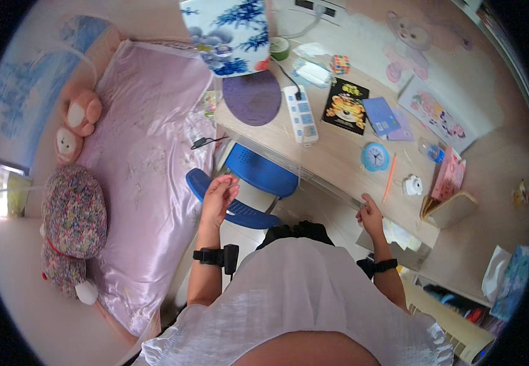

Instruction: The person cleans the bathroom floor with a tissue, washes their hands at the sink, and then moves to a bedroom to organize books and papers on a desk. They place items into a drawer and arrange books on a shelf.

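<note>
My left hand (pixel 221 196) is raised over a blue and white folding chair (pixel 262 171), thumb and fingertips close together. A thin, pale thing may lie at the fingertips, too small to make out. By the front edge of the wooden desk (pixel 333 169) is my right hand (pixel 369 214), its index finger stretched out and the others partly curled; whether it holds anything small cannot be told. Nearest to it on the desk lie an orange pencil (pixel 389 178), a blue alarm clock (pixel 375 157) and a small white toy camera (pixel 412 185). Both wrists wear black straps.
A white power strip (pixel 301 114), purple round mat (pixel 251 98), black bear-print booklet (pixel 347 106), puzzle cube (pixel 340 64) and plastic bottle (pixel 431 150) are on the desk. A bed with a pink satin cover (pixel 145 137) and plush toys (pixel 75 210) stands at left.
</note>
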### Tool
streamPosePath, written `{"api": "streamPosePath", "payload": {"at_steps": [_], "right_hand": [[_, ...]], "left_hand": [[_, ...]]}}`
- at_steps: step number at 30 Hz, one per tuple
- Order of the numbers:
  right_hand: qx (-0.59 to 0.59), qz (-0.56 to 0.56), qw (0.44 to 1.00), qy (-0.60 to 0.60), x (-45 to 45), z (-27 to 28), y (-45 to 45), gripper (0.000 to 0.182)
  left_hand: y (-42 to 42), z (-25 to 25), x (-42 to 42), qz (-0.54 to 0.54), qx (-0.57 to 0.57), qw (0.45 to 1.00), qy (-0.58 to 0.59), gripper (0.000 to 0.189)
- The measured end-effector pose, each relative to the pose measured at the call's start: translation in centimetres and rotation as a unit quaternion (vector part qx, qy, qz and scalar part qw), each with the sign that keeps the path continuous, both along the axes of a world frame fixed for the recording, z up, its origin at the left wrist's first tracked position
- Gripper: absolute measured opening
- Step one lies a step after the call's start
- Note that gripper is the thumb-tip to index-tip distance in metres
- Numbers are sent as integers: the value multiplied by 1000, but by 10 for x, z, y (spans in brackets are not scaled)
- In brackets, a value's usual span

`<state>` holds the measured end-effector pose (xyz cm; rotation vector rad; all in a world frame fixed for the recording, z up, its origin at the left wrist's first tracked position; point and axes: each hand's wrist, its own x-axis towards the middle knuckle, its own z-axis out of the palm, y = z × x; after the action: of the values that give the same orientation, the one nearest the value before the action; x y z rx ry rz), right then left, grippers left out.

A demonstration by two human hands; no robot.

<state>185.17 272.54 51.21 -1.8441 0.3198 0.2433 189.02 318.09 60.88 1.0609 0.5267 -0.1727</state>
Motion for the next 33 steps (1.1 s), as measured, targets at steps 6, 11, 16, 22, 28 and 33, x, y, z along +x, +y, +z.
{"api": "streamPosePath", "payload": {"at_steps": [6,11,16,22,28,33], "right_hand": [[10,-48,999,-7,-17,0,-13,43],[-152,-66,984,-64,3,10,-13,38],[-381,-44,894,-231,78,51,-9,63],[-503,98,852,-111,128,62,-19,94],[-384,70,911,-135,143,55,-55,93],[-433,-98,886,-135,145,27,-137,89]], "left_hand": [[-2,-3,5,7,-9,1000,21,14],[-9,-5,19,-24,-7,1000,17,13],[-17,0,31,-52,-2,999,0,14],[-24,13,28,-49,5,999,-1,14],[-10,14,9,-3,21,1000,20,15],[-2,7,2,5,24,1000,12,15]]}}
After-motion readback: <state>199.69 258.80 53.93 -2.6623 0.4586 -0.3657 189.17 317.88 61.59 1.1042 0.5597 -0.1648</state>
